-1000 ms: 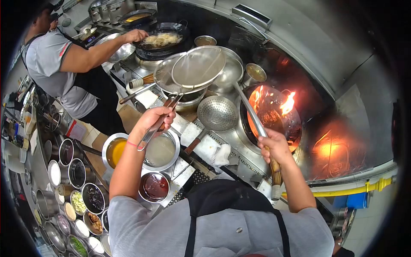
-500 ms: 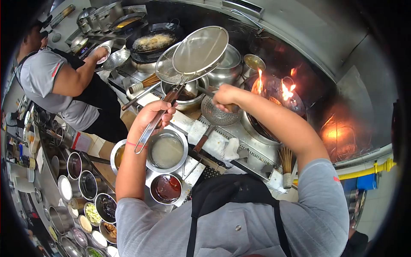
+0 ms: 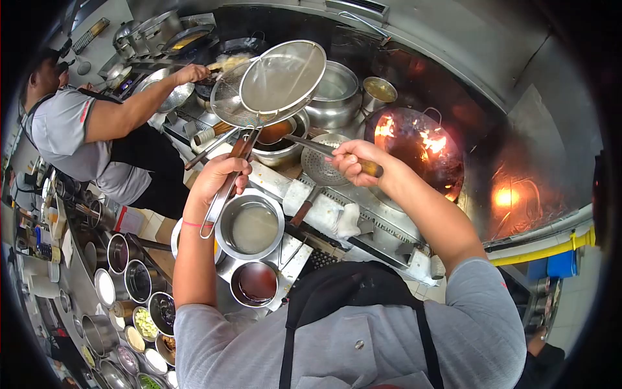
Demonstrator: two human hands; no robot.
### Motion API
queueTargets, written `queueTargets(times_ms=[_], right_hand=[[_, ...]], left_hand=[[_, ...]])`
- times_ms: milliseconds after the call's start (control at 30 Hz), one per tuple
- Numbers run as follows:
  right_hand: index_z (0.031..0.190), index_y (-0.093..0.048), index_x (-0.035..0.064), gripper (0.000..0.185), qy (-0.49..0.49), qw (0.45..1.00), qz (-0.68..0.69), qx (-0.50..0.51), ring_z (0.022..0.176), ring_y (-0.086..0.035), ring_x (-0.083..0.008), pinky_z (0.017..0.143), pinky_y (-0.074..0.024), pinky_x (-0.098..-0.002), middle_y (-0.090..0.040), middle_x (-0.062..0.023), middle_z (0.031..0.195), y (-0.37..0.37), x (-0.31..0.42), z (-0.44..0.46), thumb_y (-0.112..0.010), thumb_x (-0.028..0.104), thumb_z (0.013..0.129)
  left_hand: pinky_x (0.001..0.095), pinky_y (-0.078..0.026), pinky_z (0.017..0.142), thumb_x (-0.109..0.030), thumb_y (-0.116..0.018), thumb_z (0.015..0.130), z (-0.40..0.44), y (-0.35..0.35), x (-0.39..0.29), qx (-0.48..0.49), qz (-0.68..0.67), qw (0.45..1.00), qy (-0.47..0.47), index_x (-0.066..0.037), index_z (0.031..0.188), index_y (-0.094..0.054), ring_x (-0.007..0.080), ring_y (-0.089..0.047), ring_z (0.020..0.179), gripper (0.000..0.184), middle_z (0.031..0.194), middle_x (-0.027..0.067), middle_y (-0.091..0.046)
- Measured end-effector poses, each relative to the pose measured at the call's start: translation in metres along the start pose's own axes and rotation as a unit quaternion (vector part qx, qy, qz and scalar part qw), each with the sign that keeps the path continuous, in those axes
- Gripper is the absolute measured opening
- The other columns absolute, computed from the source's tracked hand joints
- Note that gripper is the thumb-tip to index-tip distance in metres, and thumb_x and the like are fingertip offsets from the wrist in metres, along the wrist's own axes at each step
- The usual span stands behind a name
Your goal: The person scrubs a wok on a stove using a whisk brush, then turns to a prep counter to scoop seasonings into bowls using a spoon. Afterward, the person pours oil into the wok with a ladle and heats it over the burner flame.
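Observation:
My left hand (image 3: 220, 179) is closed around the handles of two round mesh strainers (image 3: 282, 76), which overlap and are raised over a steel pot (image 3: 280, 155). My right hand (image 3: 358, 161) grips the wooden end of a long-handled ladle (image 3: 277, 131). The ladle's bowl is at the pot, below the strainers, and holds brown liquid. Right of the pot lies a perforated skimmer (image 3: 324, 170). Beyond my right forearm, a wok (image 3: 421, 146) has flames in it.
A co-worker (image 3: 97, 139) stands at the left, one arm stretched towards another wok (image 3: 243, 47). Nearer me are a bowl of cloudy liquid (image 3: 249, 225) and a pot of red sauce (image 3: 254, 284). Several ingredient containers (image 3: 137, 281) fill the lower left. A lidless steel pot (image 3: 334, 97) stands behind.
My right hand has moved left from the wok with the ladle, whose bowl is now at the pot. The strainers have shifted slightly left. The co-worker's arm has reached out again.

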State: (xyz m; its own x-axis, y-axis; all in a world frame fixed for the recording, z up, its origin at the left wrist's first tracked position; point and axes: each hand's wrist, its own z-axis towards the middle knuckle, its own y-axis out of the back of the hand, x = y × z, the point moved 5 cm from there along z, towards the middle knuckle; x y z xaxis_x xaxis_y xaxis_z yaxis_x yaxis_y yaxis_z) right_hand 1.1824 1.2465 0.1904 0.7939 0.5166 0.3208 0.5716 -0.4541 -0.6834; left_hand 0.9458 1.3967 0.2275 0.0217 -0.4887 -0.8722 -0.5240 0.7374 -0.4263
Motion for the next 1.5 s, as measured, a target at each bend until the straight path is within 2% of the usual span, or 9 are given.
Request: queueTargets(times_ms=[400,767,933,1033,1067,1133,1167,1367,1500], right_hand=[[0.115,-0.04,-0.0034,0.029,0.058,0.992,0.065,0.096,0.042,-0.04,-0.002,0.03,-0.0335,-0.0179,-0.045,0.0002,0.07,0.043,-0.031,-0.142,-0.047,0.011,0.091],[0.114,-0.047,-0.0037,0.028,0.169,0.973,0.154,-0.024,0.041,-0.039,-0.0021,0.03,-0.0325,-0.0182,-0.046,0.0,0.07,0.14,-0.093,-0.286,-0.047,0.01,0.09],[0.11,-0.048,-0.0041,0.024,0.203,0.957,0.178,-0.108,0.04,-0.04,-0.0027,0.03,-0.0329,-0.0176,-0.046,-0.0002,0.066,0.194,-0.103,-0.312,-0.047,0.009,0.089],[0.109,-0.047,-0.0046,0.023,0.212,0.941,0.233,-0.124,0.04,-0.04,-0.0032,0.03,-0.0335,-0.0176,-0.045,-0.0008,0.065,0.223,-0.106,-0.322,-0.047,0.008,0.089],[0.109,-0.045,-0.0067,0.024,0.218,0.936,0.246,-0.123,0.041,-0.042,-0.0041,0.03,-0.0344,-0.0174,-0.045,-0.0012,0.065,0.228,-0.105,-0.326,-0.047,0.007,0.089],[0.109,-0.044,-0.0074,0.024,0.226,0.926,0.274,-0.125,0.041,-0.042,-0.0045,0.031,-0.035,-0.0173,-0.044,-0.0011,0.064,0.238,-0.099,-0.331,-0.047,0.007,0.09],[0.108,-0.043,-0.0082,0.025,0.233,0.916,0.301,-0.127,0.041,-0.043,-0.005,0.031,-0.0356,-0.0173,-0.043,-0.001,0.064,0.243,-0.095,-0.334,-0.047,0.008,0.09],[0.105,-0.039,-0.0122,0.025,0.243,0.905,0.333,-0.101,0.042,-0.045,-0.0077,0.034,-0.0399,-0.0185,-0.043,-0.0009,0.06,0.273,-0.044,-0.329,-0.045,0.006,0.089],[0.108,-0.034,-0.0129,0.031,0.243,0.899,0.35,-0.104,0.043,-0.045,-0.0105,0.035,-0.0427,-0.0205,-0.043,-0.0022,0.06,0.285,0.003,-0.315,-0.046,0.006,0.087]], left_hand=[[0.0172,-0.041,0.038,-0.021,-0.059,0.083,0.012,-0.017,0.009,-0.074,0.081,0.994,-0.01,0.0,0.101,-0.052,0.0055,-0.051,0.048,0.028,0.071,-0.0025,-0.054],[0.026,-0.044,0.049,-0.014,-0.056,0.083,0.063,0.036,0.132,-0.068,0.047,0.995,0.06,-0.001,0.086,-0.054,0.0119,-0.052,0.055,0.014,0.071,0.0037,-0.055],[0.0313,-0.057,0.068,-0.037,-0.053,0.092,0.055,0.023,0.138,-0.04,-0.096,0.994,0.038,0.001,0.108,-0.053,0.0196,-0.062,0.07,0.042,0.095,0.0134,-0.063],[0.0356,-0.056,0.077,-0.05,-0.041,0.094,0.028,0.022,0.141,-0.171,-0.199,0.962,0.072,0.005,0.116,-0.051,0.0267,-0.063,0.087,0.06,0.105,0.0185,-0.061],[0.0304,-0.056,0.063,-0.042,-0.045,0.091,0.026,0.044,0.157,-0.258,-0.222,0.94,0.032,0.002,0.103,-0.056,0.0219,-0.064,0.072,0.047,0.09,0.0144,-0.064],[0.0256,-0.048,0.045,-0.03,-0.046,0.085,0.013,0.128,0.21,-0.171,-0.161,0.971,0.056,-0.005,0.082,-0.057,0.0165,-0.058,0.052,0.028,0.068,0.0067,-0.061],[0.0231,-0.039,0.034,-0.022,-0.045,0.08,-0.002,0.084,0.209,-0.267,-0.246,0.928,0.077,-0.011,0.069,-0.051,0.0129,-0.049,0.04,0.017,0.055,0.0007,-0.053],[0.0257,-0.047,0.046,-0.022,-0.057,0.081,-0.012,0.001,0.285,-0.166,-0.025,0.956,0.238,-0.005,0.085,-0.059,0.0175,-0.057,0.052,0.017,0.072,0.0096,-0.063],[0.0305,-0.052,0.057,-0.017,-0.062,0.079,0.013,-0.065,0.298,-0.089,0.162,0.965,0.188,-0.002,0.094,-0.059,0.0199,-0.063,0.062,0.021,0.075,0.0105,-0.064]])
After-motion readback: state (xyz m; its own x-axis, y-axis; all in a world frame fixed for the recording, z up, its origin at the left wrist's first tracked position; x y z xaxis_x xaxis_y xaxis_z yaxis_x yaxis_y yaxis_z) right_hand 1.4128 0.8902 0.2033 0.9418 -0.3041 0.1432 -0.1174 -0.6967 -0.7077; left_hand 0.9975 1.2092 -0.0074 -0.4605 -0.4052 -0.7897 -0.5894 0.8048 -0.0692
